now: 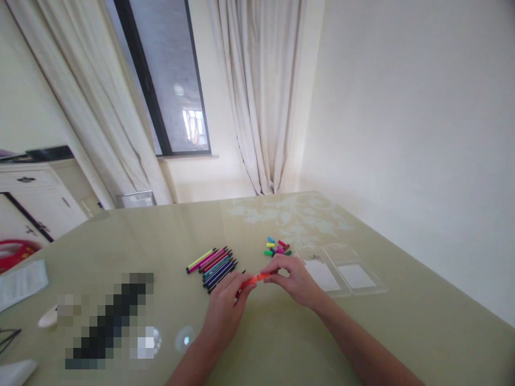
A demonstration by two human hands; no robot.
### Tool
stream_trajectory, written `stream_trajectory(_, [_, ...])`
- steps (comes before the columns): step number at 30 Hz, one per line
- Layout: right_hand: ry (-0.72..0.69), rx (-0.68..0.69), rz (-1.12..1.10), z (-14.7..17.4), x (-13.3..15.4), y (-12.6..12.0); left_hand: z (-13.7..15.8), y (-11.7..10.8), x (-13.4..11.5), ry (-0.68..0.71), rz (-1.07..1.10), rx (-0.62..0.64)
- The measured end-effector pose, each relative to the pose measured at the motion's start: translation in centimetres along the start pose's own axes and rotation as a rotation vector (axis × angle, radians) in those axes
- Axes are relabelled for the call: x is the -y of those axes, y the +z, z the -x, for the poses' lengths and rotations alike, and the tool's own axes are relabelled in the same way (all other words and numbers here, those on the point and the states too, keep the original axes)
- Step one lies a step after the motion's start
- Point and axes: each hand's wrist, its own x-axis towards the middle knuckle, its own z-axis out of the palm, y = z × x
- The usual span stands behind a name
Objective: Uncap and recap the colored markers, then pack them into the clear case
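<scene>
Worktop [301, 343], pale green, glossy: carries all items below.
Clear case [337, 268], lying open, white cards in its two halves: just beyond my right wrist.
My left hand [227, 299]: thumb and fingers pinched on the left part of an orange marker.
My right hand [293, 277]: thumb and fingertips closed on the marker's other end.
Row of markers [218, 269], assorted colours, side by side, slanted: just beyond my left hand.
Orange marker [257, 279], one: held between my two hands, bridging the gap, its middle showing, right end slightly higher in view.
Caps [280, 250], small, several colours, loose cluster: just beyond my right hand's fingers.
</scene>
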Motion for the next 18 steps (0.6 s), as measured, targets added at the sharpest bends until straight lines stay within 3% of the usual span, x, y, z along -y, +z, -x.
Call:
stream_trajectory(8, [0.122, 0.133, 0.053, -0.1, -0.3, -1.1, 0.5, 0.9, -1.9, -0.145, -0.089, 0.181])
stream_trajectory(10, [0.122, 0.077, 0.111, -0.2, -1.1, -1.4, 0.9, 1.5, -2.2, -0.128, -0.159, 0.234])
stream_trajectory(14, [0.123, -0.127, 0.347, -0.3, -3.1, -1.8, 1.8, 2.8, -2.6, -0.108, -0.201, 0.270])
stream_trajectory(18, [0.111, -0.050, 0.721, -0.1, -4.2, -1.2, 1.8, 2.9, -2.5, -0.132, -0.149, 0.280])
